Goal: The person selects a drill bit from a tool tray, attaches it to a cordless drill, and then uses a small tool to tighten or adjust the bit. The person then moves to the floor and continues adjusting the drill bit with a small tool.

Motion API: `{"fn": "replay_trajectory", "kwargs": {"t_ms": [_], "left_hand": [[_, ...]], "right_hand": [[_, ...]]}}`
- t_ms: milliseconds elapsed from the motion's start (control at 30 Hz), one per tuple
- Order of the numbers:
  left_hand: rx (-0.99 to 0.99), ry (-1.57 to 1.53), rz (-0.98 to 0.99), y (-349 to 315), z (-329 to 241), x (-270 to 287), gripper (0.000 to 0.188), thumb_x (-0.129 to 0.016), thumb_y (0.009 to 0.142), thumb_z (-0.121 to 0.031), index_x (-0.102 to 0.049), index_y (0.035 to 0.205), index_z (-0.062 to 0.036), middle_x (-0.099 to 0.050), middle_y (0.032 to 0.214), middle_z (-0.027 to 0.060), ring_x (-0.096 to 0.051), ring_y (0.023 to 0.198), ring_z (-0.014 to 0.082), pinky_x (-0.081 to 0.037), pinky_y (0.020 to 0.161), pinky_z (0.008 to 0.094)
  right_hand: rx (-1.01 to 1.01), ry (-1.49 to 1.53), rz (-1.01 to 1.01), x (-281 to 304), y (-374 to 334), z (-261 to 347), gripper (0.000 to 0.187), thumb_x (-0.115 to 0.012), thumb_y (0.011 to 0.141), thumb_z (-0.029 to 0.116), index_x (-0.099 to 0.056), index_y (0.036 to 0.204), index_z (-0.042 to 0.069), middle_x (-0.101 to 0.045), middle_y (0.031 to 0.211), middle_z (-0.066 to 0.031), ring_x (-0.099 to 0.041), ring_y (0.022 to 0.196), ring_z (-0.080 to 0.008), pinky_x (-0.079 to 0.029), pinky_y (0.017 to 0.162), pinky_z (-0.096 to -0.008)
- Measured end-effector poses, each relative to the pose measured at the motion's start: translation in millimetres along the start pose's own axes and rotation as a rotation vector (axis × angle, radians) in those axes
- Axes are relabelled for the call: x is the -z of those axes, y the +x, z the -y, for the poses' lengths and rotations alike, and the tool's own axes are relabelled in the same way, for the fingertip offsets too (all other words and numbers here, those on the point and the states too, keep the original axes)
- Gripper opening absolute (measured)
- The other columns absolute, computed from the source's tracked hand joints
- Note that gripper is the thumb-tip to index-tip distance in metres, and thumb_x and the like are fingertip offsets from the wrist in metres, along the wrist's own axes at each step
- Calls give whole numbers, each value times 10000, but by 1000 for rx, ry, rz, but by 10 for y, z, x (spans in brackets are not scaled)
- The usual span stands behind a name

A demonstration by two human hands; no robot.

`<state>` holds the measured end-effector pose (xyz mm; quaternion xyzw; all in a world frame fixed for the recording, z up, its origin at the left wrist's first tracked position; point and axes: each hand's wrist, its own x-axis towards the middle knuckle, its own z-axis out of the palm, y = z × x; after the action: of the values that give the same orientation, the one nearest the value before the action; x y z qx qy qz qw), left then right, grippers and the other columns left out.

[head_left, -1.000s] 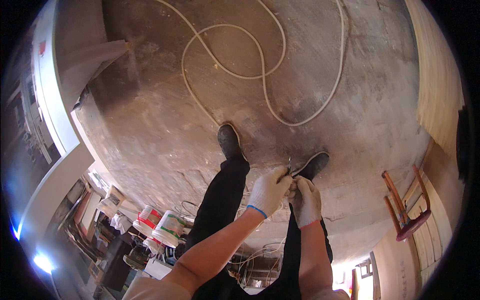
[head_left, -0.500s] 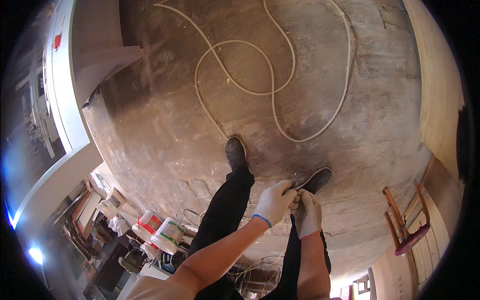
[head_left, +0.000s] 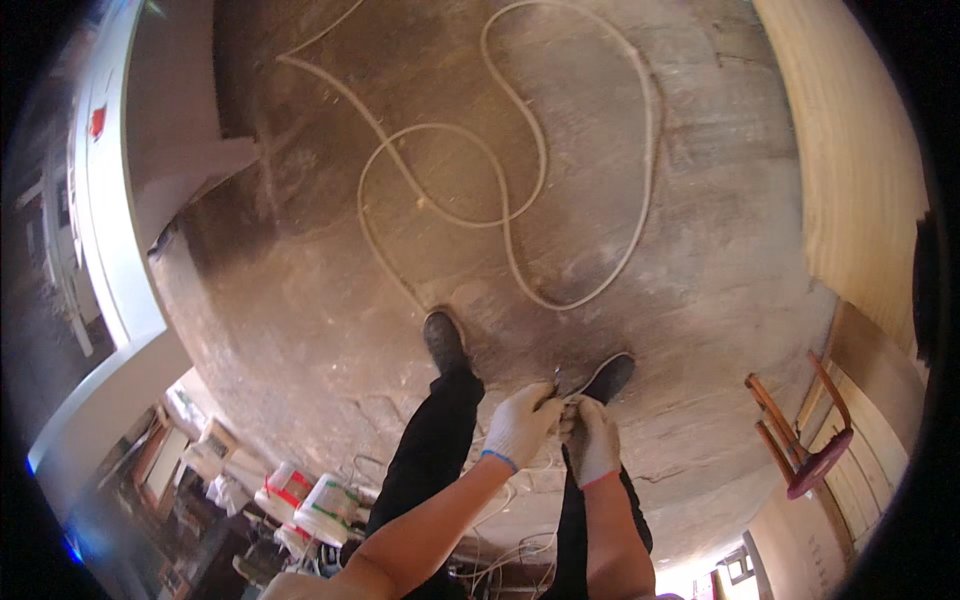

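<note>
In a whitish knit work glove with a blue cuff, my left hand [head_left: 520, 426] is closed, fingertips pinched together. My right hand [head_left: 594, 440], gloved alike with a pink cuff, is closed close beside it, the fingers of both nearly touching. A small, thin, dark metallic piece [head_left: 557, 378] pokes up between the fingertips; its kind is too small to tell, and the gloves hide the rest. Both hands are in front of my legs, above the floor. A long pale hose [head_left: 648, 150] lies in loose loops on the floor beyond my shoes.
White buckets [head_left: 328, 508] stand at lower left among clutter. A stool [head_left: 815, 462] with a dark red seat lies tipped at right, near pale wooden boards [head_left: 850, 150]. A white panel edge [head_left: 105, 200] runs along the left. Thin cables [head_left: 510, 560] lie behind my legs.
The view has shifted, so the floor, hose and stool sit a little further left and the hose's near loops lower. My hands stay closed together in nearly the same pose.
</note>
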<state>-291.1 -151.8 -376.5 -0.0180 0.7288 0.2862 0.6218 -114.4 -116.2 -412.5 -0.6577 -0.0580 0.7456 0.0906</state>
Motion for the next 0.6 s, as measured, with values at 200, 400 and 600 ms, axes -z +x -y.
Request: {"fn": "replay_trajectory", "kwargs": {"t_ms": [200,400,600], "left_hand": [[-13,24,7,14,1,-30,294,-682,1054,-227,-748,1152,42,-731,830,132,-670,722,180,-536,680,369],[4,89,41,16,-22,-41,319,-722,1046,-229,-770,1231,26,-781,918,105,-702,774,151,-569,723,344],[-156,179,74,218,490,-69,344,-747,1040,-186,-761,1281,59,-800,1046,87,-730,855,128,-612,777,320]], "right_hand": [[-3,10,-51,-63,-21,73,281,-641,1137,206,-715,1288,-19,-742,1003,-80,-696,813,-171,-586,736,-327],[-13,-28,-67,-14,-53,57,349,-632,1131,208,-708,1389,-13,-780,1099,-103,-705,862,-165,-586,760,-325],[64,-245,-206,-144,-122,239,407,-644,1079,205,-728,1405,-23,-808,1187,-103,-744,984,-154,-599,875,-318]]}}
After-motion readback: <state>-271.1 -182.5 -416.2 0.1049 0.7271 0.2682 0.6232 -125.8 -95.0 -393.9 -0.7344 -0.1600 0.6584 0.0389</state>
